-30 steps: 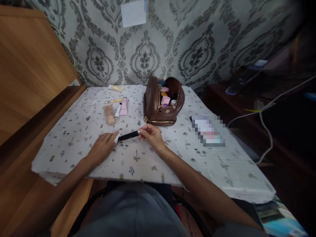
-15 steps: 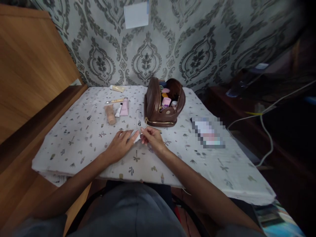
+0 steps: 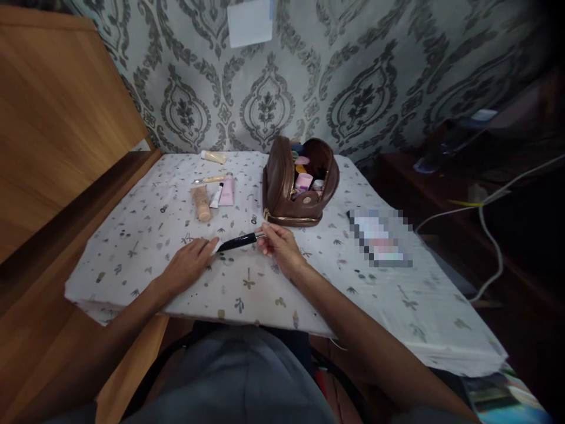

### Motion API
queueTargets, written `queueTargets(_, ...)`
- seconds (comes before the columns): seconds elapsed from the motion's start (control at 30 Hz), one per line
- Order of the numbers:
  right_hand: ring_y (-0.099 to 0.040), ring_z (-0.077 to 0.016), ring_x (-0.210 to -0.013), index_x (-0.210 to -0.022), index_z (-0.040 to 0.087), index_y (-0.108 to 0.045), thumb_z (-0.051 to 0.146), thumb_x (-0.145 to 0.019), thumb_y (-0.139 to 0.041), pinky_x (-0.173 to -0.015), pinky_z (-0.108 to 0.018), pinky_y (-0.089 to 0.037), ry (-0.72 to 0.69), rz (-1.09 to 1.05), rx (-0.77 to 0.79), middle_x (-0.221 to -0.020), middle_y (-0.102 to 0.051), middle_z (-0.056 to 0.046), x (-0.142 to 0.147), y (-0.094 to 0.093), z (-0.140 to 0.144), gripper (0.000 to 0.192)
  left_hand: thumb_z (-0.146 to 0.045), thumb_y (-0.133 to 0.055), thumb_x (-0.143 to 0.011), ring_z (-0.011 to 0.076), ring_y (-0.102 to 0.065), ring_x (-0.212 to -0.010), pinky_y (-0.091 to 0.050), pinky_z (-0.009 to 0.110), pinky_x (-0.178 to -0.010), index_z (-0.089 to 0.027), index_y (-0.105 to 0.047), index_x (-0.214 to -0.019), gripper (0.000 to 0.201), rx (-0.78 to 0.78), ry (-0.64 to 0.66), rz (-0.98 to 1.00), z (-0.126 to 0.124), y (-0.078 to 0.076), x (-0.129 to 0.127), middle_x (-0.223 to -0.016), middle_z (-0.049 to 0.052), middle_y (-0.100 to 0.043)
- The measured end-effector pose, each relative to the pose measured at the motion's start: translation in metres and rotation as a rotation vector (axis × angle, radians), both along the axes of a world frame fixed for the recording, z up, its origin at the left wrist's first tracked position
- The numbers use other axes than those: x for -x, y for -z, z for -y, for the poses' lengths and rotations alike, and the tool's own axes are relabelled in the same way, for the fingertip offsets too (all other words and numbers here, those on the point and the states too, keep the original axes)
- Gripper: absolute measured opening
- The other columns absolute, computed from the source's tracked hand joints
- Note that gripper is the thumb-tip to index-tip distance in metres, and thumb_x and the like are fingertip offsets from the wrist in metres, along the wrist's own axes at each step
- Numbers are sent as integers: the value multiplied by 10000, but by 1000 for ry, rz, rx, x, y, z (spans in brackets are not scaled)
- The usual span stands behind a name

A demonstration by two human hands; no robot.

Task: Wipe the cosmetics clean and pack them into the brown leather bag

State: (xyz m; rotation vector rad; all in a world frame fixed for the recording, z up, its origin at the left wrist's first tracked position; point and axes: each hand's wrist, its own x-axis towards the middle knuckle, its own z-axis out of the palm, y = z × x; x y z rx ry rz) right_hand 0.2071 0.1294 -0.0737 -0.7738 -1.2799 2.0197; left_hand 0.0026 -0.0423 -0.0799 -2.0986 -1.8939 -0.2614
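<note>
A slim black cosmetic tube [image 3: 238,242] with a silver end lies across the space between my hands, over the table. My right hand [image 3: 281,244] pinches its silver end between thumb and fingers. My left hand [image 3: 190,262] is closed at the other end, on a small white wipe [image 3: 216,245] that touches the tube's tip. Just beyond my right hand stands the brown makeup bag [image 3: 291,194], unzipped and full of cosmetics. Past my left hand lies a beige tube [image 3: 202,204], with a small white tube [image 3: 217,196] and a pink tube [image 3: 227,191] beside it.
Farther back lie a cream-coloured tube [image 3: 214,157] and a thin yellowish item [image 3: 209,180]. A phone [image 3: 377,238] with a blurred-out screen rests on the right of the patterned tablecloth [image 3: 388,300]. Wooden furniture [image 3: 57,88] borders the left; a white cable [image 3: 489,253] hangs at right.
My left hand has moved left, away from my right hand, and the black tube now shows between them. The whole view has shifted slightly.
</note>
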Motion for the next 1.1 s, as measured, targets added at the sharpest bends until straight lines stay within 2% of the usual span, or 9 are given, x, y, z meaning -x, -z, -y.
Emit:
queueTargets(0.1, -456, -53, -406, -852, 161, -693, 594, -676, -766, -365, -180, -287, -58, -49, 38, -555, -583, 38, -3, -8, 1, 473, -223, -337, -1004, 213, -642, -891, -529, 312, -762, -169, -560, -1268, 350, -23, 11, 160, -4, -2, -2, -988, 101, -670)
queueTargets(0.27, -474, -52, -474, -989, 188, -720, 450, -630, -854, -408, -177, -310, -137, -155, 84, -626, -590, 44, -6, -14, 2, 464, -358, -400, -1007, 179, -652, -864, -500, 268, -798, -195, -630, -1063, 287, -22, 18, 592, -11, -16, -17, -954, 43, -694)
queueTargets(0.4, -477, -49, -518, -957, 169, -742, 428, -654, -852, -425, -171, -304, -158, -149, 72, -644, -571, 35, -6, -9, -1, 413, -414, -401, -1002, 147, -588, -711, -448, 240, -674, -173, -611, -905, 334, 93, -42, 831, -15, -29, -32, -772, -7, -608)
queueTargets(0.5, -548, -68, -616, -920, 173, -749, 446, -661, -848, -469, -173, -356, -152, -171, 57, -759, -621, 6, -7, -6, -5, 389, -433, -410, -995, 136, -549, -659, -427, 235, -636, -161, -616, -933, 346, 133, -71, 939, -19, -36, -39, -721, -24, -560)
queueTargets(0.63, -562, -78, -589, -906, 162, -742, 469, -673, -839, -488, -190, -391, -250, -163, 42, -737, -645, -4, -5, -2, -4, 398, -389, -408, -1003, 174, -626, -853, -471, 266, -794, -160, -644, -1121, 349, 117, 9, 991, -33, -47, -50, -917, 28, -670)
queueTargets(0.7, -569, -89, -570, -883, 155, -733, 467, -672, -842, -497, -202, -409, -295, -162, 16, -681, -639, 0, -3, 1, -1, 392, -340, -400, -1008, 200, -625, -1020, -456, 303, -925, -169, -632, -1215, 355, 70, 84, 952, -43, -50, -56, -1092, 67, -685)
queueTargets(0.77, -586, -102, -578, -872, 158, -728, 459, -668, -846, -514, -215, -431, -300, -174, -4, -671, -642, 0, -2, 3, 1, 382, -309, -398, -1007, 210, -608, -1080, -445, 333, -976, -180, -615, -1275, 368, 13, 122, 889, -52, -50, -61, -1153, 89, -672)
queueTargets(0.9, -585, -95, -573, -887, 161, -736, 448, -664, -848, -514, -208, -437, -219, -187, 5, -668, -645, 4, -4, 3, -2, 381, -270, -400, -1005, 203, -596, -1080, -472, 347, -962, -212, -550, -1378, 406, -32, 165, 810, -55, -42, -65, -1147, 98, -639)
queueTargets(1.1, -523, -49, -515, -845, 161, -736, 438, -622, -876, -444, -171, -398, -45, -217, 153, -708, -654, 11, -4, -2, -10, 382, -240, -440, -991, 197, -594, -1101, -488, 329, -945, -258, -550, -1381, 406, 34, 197, 808, -30, -35, -55, -1173, 84, -628)
